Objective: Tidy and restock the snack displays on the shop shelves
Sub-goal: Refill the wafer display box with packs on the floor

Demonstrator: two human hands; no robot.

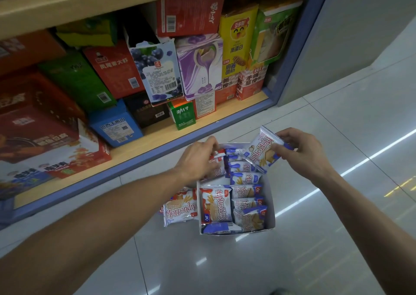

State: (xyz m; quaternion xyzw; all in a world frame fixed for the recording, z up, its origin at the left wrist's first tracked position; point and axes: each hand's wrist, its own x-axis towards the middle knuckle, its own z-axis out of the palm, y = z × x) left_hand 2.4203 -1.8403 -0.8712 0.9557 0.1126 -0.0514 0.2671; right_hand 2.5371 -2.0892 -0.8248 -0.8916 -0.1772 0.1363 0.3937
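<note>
A white cardboard display box (270, 207) stands on the floor tiles, filled with several white, blue and red wafer packets. My right hand (301, 150) pinches one blue wafer packet (261, 150) and holds it tilted over the box's far end. My left hand (198, 157) reaches into the box's far left corner, fingers curled round a red-trimmed packet (217, 159) there. One loose red wafer packet (180, 207) lies on the floor against the box's left wall.
The low wooden shelf (157, 137) with a blue front edge holds many stacked snack cartons, among them a blueberry carton (157, 69) and a purple carton (199, 65). A grey wall panel (351, 35) stands on the right. Glossy floor tiles spread around the box.
</note>
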